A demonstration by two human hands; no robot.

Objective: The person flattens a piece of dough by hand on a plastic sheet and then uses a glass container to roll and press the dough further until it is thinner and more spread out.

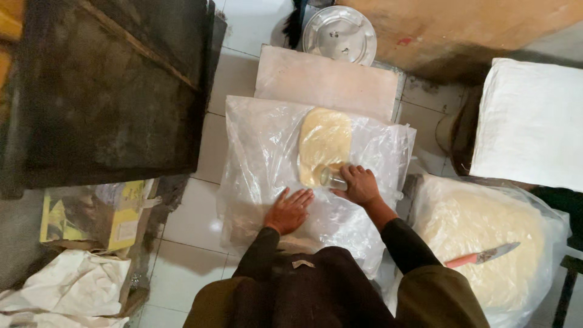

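Head view looks straight down: the right hand (359,184) is wrapped around a small glass jar (333,178) lying on its side, pressed onto the near end of a flattened sheet of pale dough (324,144) on clear plastic sheeting (255,152). Beside that grip, the left hand (289,211) lies flat and empty, fingers spread, pinning the plastic. Rolling well likely calls for even downward pressure, strokes running away from the grip, and the plastic kept taut.
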